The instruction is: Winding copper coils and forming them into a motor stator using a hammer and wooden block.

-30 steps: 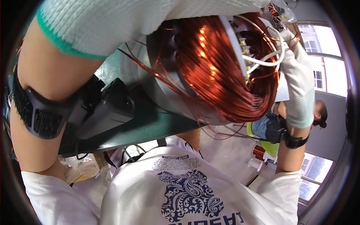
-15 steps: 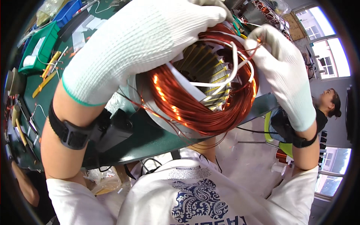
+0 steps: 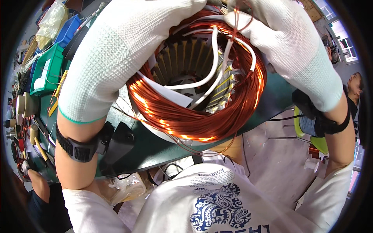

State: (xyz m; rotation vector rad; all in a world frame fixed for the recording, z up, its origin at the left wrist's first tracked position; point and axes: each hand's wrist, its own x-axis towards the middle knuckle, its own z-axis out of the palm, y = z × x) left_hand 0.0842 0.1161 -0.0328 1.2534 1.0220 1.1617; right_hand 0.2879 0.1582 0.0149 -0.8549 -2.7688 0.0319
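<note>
A ring of red-brown enamelled copper wire windings [image 3: 186,126] stands out around the top of a motor stator [image 3: 182,58], whose slots show yellow liners. White sleeved leads [image 3: 216,58] loop across its opening. My left hand [image 3: 155,23], in a white knit glove, reaches over the far left of the windings; its fingers are mostly cut off by the upper edge. At the far right side my right hand [image 3: 268,35], gloved alike, has its fingers closed on thin copper wire [image 3: 236,29] rising from the windings. A white paper strip [image 3: 167,91] lies inside the ring.
The stator stands on a green table [image 3: 151,155]. To the left are a green bin [image 3: 48,70], a blue bin [image 3: 68,31] and a hammer [image 3: 37,141]. One person [image 3: 353,87] is at the far right; another person's arm [image 3: 39,184] shows at lower left.
The stator sits further left and higher in the picture. My right hand has moved up and left, closer to my left hand, with copper wire still in its fingers.
</note>
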